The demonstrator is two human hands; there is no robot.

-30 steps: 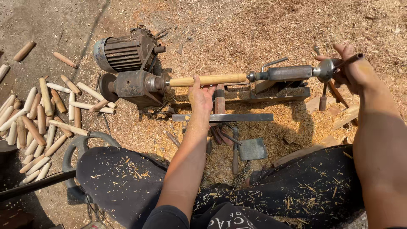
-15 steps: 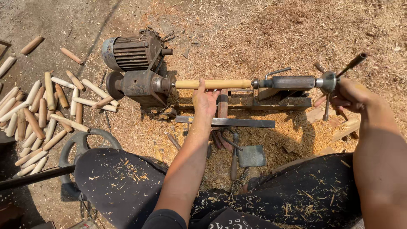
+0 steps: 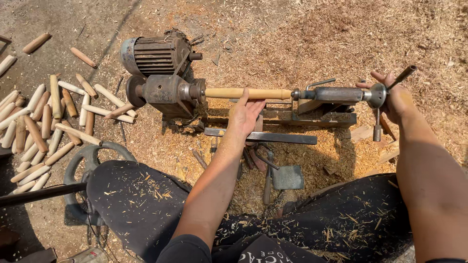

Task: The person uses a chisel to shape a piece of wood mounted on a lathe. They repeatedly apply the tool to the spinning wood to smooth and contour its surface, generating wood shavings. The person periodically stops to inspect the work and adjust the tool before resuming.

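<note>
A pale wooden rod (image 3: 248,93) is mounted in a small lathe on the ground, between the rusty headstock (image 3: 168,92) and the metal tailstock (image 3: 336,94). My left hand (image 3: 246,114) rests under the rod, fingers touching it from below. My right hand (image 3: 395,97) grips the tailstock handwheel (image 3: 378,95), whose crank handle sticks up to the right. An electric motor (image 3: 156,54) sits behind the headstock. A flat tool rest bar (image 3: 273,137) lies in front of the rod.
Several turned wooden rods (image 3: 44,126) lie piled at the left. Chisels (image 3: 267,180) and a flat metal piece (image 3: 287,178) lie in the sawdust before the lathe. A rubber ring (image 3: 80,160) and a dark bar (image 3: 39,194) are near my left knee.
My right hand has turned the handwheel, so the crank handle now points up and right. My left hand stays under the rod. The view has shifted slightly.
</note>
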